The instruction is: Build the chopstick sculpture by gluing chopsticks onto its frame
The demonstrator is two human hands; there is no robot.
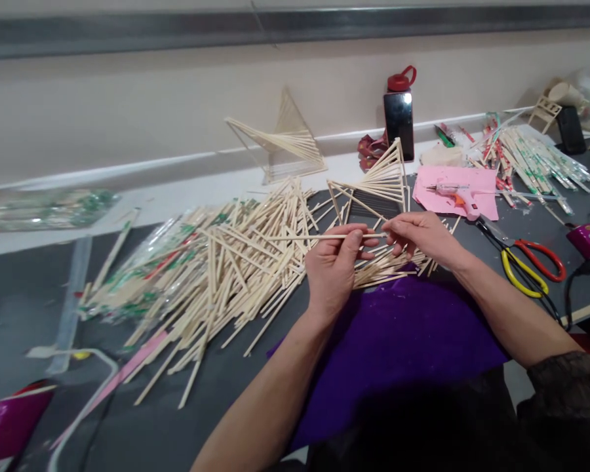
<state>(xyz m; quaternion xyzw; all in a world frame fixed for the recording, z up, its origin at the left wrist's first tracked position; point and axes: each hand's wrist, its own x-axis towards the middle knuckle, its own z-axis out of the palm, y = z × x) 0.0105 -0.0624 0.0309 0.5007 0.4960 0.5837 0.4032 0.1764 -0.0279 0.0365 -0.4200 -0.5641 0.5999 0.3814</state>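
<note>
A thin wooden stick (295,237) lies level across my left hand (335,259), pinched between its thumb and fingers. The fingertips of my right hand (413,237) close on the stick's right end. Just behind my hands stands a twisted frame of glued sticks (373,183), on the table. A large heap of loose sticks (255,249) spreads to the left, and a smaller bunch of sticks (383,267) lies beneath my hands. Purple cloth (403,334) covers the table edge in front of me.
A glue gun (459,196) rests on pink paper (430,180) at the right. Nearby are red-and-yellow-handled pliers (526,265) and wrapped chopsticks (535,157). A red-capped bottle (401,82) with a phone (398,124) stands at the back, near a second stick frame (285,141).
</note>
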